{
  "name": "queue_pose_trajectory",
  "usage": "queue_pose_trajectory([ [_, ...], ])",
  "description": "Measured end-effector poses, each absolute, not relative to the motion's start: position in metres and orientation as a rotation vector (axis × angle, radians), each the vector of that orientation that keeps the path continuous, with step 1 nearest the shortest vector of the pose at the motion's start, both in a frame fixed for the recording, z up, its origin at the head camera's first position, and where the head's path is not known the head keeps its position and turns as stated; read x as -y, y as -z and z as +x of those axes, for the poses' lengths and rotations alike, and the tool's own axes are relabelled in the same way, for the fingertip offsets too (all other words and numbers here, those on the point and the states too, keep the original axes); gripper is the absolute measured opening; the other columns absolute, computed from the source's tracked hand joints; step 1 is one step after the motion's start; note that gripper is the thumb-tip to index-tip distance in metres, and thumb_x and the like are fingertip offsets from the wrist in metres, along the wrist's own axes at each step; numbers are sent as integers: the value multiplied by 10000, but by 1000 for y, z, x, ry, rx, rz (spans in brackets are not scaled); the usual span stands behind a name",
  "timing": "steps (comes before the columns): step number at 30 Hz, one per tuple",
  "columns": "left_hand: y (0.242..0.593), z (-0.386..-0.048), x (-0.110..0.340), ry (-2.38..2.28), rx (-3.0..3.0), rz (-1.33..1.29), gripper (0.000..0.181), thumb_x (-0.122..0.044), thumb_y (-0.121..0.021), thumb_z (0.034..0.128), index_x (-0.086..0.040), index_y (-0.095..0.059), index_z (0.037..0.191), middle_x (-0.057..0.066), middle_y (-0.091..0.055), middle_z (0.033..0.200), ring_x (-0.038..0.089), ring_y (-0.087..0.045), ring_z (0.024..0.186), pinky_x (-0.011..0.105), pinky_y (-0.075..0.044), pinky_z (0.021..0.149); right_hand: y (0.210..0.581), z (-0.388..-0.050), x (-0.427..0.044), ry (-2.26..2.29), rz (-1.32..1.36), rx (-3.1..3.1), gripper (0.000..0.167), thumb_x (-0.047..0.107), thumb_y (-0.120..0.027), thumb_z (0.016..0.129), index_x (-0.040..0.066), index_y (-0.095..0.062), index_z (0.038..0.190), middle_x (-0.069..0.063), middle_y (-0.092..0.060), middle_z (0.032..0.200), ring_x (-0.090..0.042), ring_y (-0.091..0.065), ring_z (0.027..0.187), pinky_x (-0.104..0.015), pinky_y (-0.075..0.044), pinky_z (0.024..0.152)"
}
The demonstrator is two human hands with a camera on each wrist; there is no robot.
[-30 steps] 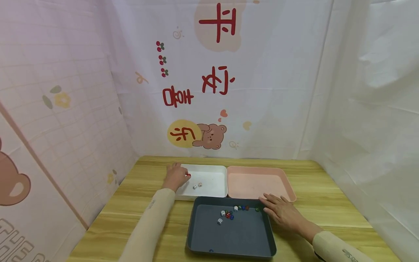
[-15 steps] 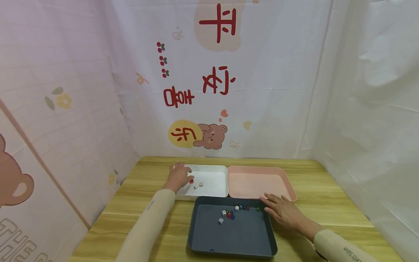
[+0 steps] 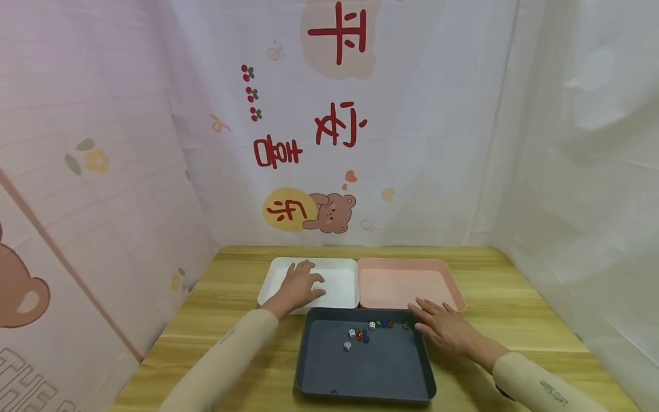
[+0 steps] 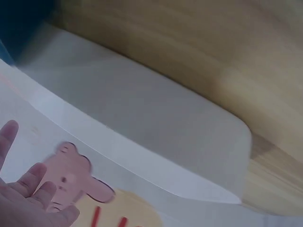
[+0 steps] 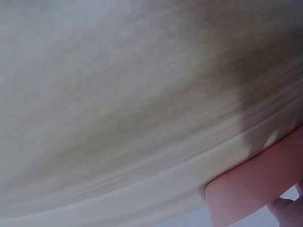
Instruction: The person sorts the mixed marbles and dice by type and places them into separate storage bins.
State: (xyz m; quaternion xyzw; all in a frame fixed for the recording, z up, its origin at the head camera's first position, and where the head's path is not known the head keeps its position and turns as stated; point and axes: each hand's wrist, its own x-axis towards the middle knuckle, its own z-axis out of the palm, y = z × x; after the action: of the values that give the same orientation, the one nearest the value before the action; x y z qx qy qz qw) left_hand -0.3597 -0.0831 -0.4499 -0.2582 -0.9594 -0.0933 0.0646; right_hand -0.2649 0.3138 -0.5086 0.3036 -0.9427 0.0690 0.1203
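Note:
My left hand (image 3: 298,289) hovers over the white tray (image 3: 337,280), fingers loosely spread and holding nothing. It covers most of the dice in that tray; only a faint bit of one shows between its fingers. Spread fingers of the left hand (image 4: 28,198) also appear in the left wrist view, beside the tray's wall. My right hand (image 3: 445,329) lies with straight fingers at the far right corner of the dark grey tray (image 3: 381,372). In that tray are white dice (image 3: 352,333), a red die (image 3: 360,336), a blue die (image 3: 366,339) and a green die (image 3: 405,325).
A pink tray (image 3: 401,280) stands right of the white one, behind the dark tray. All rest on a wood-grain table (image 3: 479,274). Printed cloth (image 3: 422,143) hangs behind and at both sides. Another small blue die (image 3: 333,392) lies by the dark tray's near wall.
My left hand let go of a red die in the white tray, then moved right and toward the dark tray with its fingers spreading. The right hand stayed in place.

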Motion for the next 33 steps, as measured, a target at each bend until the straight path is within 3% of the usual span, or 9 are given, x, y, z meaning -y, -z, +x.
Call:
queue_pose_trajectory([
  [10, 452, -337, 70, 269, 2840, -935, 305, -378, -745, 886, -171, -757, 1110, 153, -529, 1390, 342, -368, 1392, 597, -224, 1134, 512, -269, -304, -291, 761, 2827, 535, 421, -459, 1046, 119, -471, 1487, -242, -401, 1509, -466, -369, 1373, -746, -228, 1023],
  [14, 452, -329, 67, 244, 2840, -958, 305, -394, -745, 882, -186, -759, 1105, 146, -531, 1390, 343, -370, 1389, 606, -236, 1126, 516, -279, -297, -298, 700, 2813, 568, 440, -460, 1040, 86, -460, 1484, -286, -384, 1500, -503, -342, 1369, -760, -187, 1019],
  [24, 455, -318, 66, 159, 2830, -1016, 314, -436, -719, 894, -235, -754, 1132, 112, -519, 1419, 320, -348, 1409, 596, -224, 1137, 509, -293, -288, -273, 517, 2913, 589, 436, -439, 1047, 51, -431, 1492, -293, -316, 1536, -496, -284, 1403, -771, -135, 1038],
  [33, 458, -306, 58, 131, 2848, -1093, 325, -452, -734, 879, -259, -751, 1140, 106, -484, 1458, 311, -313, 1435, 571, -204, 1155, 511, -294, -290, -284, 501, 2956, 614, 502, -384, 1049, 107, -412, 1519, -250, -296, 1564, -471, -261, 1425, -752, -133, 1060],
])
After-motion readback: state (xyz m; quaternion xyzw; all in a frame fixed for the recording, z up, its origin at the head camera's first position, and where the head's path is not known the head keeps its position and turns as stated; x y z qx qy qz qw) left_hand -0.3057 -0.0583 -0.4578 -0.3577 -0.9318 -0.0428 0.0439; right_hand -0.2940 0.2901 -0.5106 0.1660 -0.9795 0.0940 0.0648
